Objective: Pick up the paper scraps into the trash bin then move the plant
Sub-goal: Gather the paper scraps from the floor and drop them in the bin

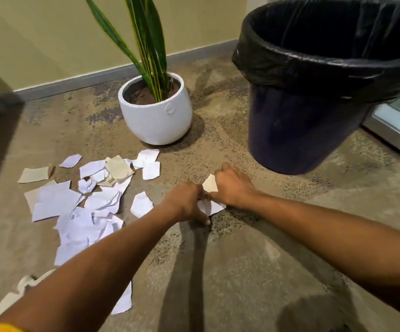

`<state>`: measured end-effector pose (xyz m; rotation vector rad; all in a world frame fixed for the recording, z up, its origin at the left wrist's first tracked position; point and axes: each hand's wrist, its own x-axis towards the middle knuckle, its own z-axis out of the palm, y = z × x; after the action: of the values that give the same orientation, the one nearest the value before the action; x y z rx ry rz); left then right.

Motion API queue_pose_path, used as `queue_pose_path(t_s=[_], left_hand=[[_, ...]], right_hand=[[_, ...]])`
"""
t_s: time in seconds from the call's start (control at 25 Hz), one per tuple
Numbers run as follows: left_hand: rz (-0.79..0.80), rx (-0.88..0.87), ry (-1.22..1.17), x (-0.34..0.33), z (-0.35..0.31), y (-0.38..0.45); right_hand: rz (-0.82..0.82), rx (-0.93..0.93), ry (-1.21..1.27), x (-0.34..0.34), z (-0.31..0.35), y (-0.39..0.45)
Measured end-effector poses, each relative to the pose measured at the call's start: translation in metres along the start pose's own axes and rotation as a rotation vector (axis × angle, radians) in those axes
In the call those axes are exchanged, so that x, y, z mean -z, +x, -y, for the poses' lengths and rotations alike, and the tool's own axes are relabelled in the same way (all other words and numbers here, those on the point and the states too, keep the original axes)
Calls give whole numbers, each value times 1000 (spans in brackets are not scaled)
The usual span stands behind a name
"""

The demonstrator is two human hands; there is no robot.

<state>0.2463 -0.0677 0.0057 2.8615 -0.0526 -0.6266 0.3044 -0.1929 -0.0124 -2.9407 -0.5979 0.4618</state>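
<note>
Several torn white and beige paper scraps lie spread on the carpet at the left. My left hand and my right hand meet low over the floor in the middle, both closed on paper scraps; one beige piece sticks up by my right hand, a white piece hangs below. A dark trash bin lined with a black bag stands at the right, its mouth open. The plant with long green leaves grows in a round white pot behind the scraps.
A beige wall with a grey baseboard runs behind the pot. A glass panel with a metal frame stands at the far right behind the bin. Bare carpet lies between my forearms.
</note>
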Motion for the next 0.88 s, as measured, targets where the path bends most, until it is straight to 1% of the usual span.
queue_pose_path(t_s=[0.08,0.16,0.24,0.32,0.4,0.52,0.64,0.76,0.88], left_hand=[[-12,-49,103,-6,0,1],[-46,-67,131,-7,0,1],[-86,-28,51,-4,0,2],[-108,31,-53,1,1,1],[-89,62,-74,2,1,-3],[19,111,-20,-6,-5,-12],[11,107,-33,-13,-17,-11],[-62,161,-190,-14,-29,-5],[-116,305,-511,-11,-38,-1]], right_hand=[[-26,6,-28,-5,1,1],[-68,-1,43,-3,1,0],[-104,-8,160,2,0,-5],[-106,-21,254,9,-1,-11],[-94,-19,293,17,-1,-19],[-55,2,284,25,-3,-29],[14,-12,278,24,-7,-34],[98,-29,304,18,-9,-34],[131,-47,390,17,-14,-33]])
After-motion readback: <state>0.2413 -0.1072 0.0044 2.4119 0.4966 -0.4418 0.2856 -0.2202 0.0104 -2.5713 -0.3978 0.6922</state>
